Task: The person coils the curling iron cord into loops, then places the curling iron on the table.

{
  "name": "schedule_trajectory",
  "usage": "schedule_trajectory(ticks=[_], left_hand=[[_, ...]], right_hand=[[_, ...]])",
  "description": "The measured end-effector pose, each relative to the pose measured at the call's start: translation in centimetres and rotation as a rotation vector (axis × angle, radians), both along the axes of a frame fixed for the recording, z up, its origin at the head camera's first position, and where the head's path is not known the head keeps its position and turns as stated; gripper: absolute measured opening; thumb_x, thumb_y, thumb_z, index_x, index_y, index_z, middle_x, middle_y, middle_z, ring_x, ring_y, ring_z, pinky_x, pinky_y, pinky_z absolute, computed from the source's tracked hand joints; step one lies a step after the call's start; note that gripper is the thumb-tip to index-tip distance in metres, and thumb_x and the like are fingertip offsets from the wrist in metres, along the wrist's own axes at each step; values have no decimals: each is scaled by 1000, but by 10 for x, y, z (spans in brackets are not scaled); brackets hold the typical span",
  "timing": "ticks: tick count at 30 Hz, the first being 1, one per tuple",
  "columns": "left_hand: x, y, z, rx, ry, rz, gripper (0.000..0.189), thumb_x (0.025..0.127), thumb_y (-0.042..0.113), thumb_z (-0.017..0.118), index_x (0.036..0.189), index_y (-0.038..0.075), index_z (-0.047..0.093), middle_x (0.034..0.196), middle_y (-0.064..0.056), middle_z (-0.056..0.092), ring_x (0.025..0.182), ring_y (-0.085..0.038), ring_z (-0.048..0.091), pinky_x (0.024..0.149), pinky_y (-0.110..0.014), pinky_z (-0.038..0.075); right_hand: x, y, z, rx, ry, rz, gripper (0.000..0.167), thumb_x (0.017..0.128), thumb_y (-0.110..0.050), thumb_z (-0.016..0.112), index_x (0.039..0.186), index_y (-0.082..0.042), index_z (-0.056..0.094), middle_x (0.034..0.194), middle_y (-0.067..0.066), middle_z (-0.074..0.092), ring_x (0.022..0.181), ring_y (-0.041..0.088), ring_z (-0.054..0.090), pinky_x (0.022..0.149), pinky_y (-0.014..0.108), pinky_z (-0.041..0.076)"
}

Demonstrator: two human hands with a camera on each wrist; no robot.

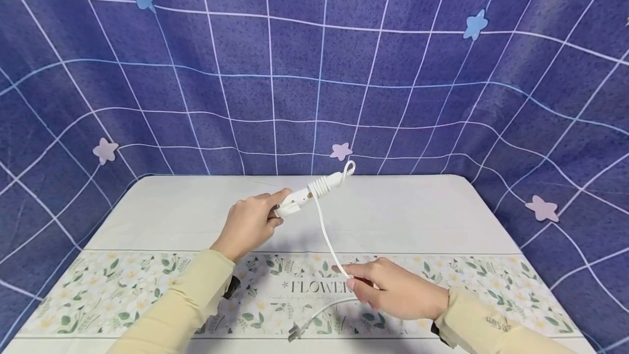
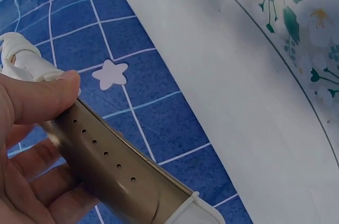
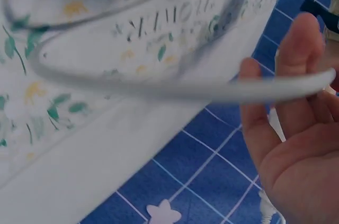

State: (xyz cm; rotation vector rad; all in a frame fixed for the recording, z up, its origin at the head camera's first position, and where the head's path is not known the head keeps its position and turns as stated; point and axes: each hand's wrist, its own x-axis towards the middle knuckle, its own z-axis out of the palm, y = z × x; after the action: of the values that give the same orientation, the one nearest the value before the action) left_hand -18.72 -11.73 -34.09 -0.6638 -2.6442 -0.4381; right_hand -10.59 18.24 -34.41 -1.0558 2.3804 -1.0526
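A white and gold hair straightener (image 1: 297,199) is held above the table, tilted up to the right. My left hand (image 1: 251,224) grips it, thumb on top, by the end away from the cord. In the left wrist view its gold barrel (image 2: 114,152) shows a row of small holes. Several turns of white power cord (image 1: 321,186) wrap the handle. From there the loose cord (image 1: 326,234) drops to my right hand (image 1: 395,288), which pinches it between thumb and fingers. Beyond that hand the cord curves left to its plug (image 1: 295,332), near the table's front.
The white table (image 1: 187,206) carries a floral band with the word FLOWER (image 1: 319,287). A blue gridded cloth (image 1: 295,97) with star shapes hangs behind it and at both sides.
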Motion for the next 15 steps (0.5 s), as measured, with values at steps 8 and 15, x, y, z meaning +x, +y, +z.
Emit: schedule_trajectory(ticks=[8, 15], left_hand=[[-1, -1, 2, 11, 11, 10, 57, 79, 9, 85, 132, 21, 67, 85, 0, 71, 68, -19, 63, 56, -46, 52], [-1, -4, 6, 48, -2, 9, 58, 80, 9, 85, 133, 23, 66, 80, 4, 67, 64, -13, 57, 57, -43, 50]], right_hand=[[0, 5, -8, -106, -112, 18, 29, 107, -31, 53, 124, -16, 72, 57, -13, 49, 48, -3, 48, 58, 22, 52], [-6, 10, -11, -68, -82, -11, 34, 109, -22, 49, 136, -13, 66, 55, -18, 34, 45, -3, 29, 51, 19, 40]])
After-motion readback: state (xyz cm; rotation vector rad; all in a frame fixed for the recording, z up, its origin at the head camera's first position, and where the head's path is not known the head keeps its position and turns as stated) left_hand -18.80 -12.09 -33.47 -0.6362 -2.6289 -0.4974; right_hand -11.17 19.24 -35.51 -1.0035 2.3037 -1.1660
